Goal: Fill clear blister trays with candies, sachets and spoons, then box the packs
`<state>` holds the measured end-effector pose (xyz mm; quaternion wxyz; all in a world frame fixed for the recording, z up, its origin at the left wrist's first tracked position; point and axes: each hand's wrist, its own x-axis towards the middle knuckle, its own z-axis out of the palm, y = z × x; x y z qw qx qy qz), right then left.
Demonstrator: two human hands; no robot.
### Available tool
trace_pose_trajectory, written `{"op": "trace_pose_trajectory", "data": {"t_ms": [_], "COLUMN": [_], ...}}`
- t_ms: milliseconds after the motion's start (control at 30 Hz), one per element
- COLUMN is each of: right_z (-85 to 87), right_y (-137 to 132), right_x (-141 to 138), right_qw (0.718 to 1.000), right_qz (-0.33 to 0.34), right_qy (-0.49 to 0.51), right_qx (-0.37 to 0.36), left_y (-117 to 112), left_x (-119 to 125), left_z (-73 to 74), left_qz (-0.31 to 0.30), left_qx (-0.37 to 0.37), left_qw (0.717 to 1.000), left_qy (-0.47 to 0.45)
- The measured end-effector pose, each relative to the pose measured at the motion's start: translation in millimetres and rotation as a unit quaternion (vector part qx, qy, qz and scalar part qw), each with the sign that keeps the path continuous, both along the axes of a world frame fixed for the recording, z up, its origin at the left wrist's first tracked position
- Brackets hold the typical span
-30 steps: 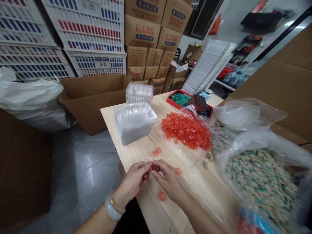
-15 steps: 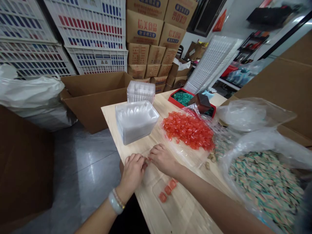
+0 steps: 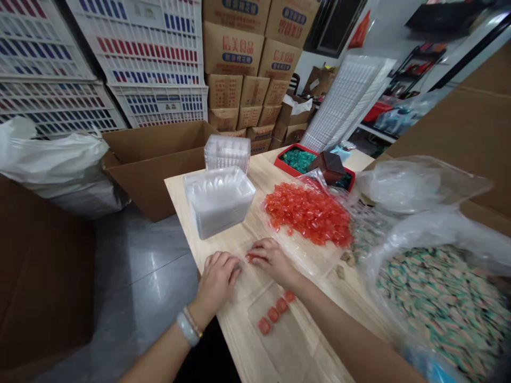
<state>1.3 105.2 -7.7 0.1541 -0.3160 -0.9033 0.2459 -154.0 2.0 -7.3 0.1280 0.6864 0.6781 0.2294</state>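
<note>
My left hand (image 3: pixel 217 276) rests curled on the near edge of the wooden table (image 3: pixel 239 234), knuckles up, with nothing visible in it. My right hand (image 3: pixel 269 258) lies just right of it, fingers pinched on a red wrapped candy (image 3: pixel 250 258). Three red candies (image 3: pixel 275 315) sit in a row in a clear plastic tray (image 3: pixel 279 330) under my right forearm. A heap of red candies (image 3: pixel 309 213) lies on clear plastic beyond my right hand.
Two stacks of clear trays (image 3: pixel 219 199) stand at the table's left. A red tray of green candies (image 3: pixel 299 159) and a dark box (image 3: pixel 328 166) sit at the back. A big bag of green-and-white candies (image 3: pixel 435 298) fills the right. Cardboard boxes (image 3: pixel 147 154), crates (image 3: pixel 139 48) behind.
Both hands moved from the near table edge, where they pinched a red candy together, forward onto the table. Three candies now lie in the tray. My right hand has picked up a candy.
</note>
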Motion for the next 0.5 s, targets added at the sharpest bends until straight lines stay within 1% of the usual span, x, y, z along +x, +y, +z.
{"op": "trace_pose_trajectory", "data": {"t_ms": [100, 233, 400, 500], "right_z": [-0.5, 8.1, 22.8, 24.3], "right_y": [0, -2, -4, -12], "right_x": [0, -1, -8, -14], "right_qw": [1.0, 0.997, 0.974, 0.962], "right_qz": [-0.001, 0.033, 0.101, 0.116], "right_qy": [0.011, -0.045, -0.14, -0.178], "right_qx": [0.001, 0.051, 0.145, 0.169], "left_y": [-1, -2, 0, 0], "left_x": [0, 0, 1, 2], "left_z": [-0.4, -0.1, 1.1, 0.4], "left_qz": [0.001, 0.001, 0.0, 0.007], "left_qx": [0.004, 0.005, 0.01, 0.014], "left_qw": [1.0, 1.0, 1.0, 1.0], "left_qy": [0.0, -0.005, -0.006, -0.002]}}
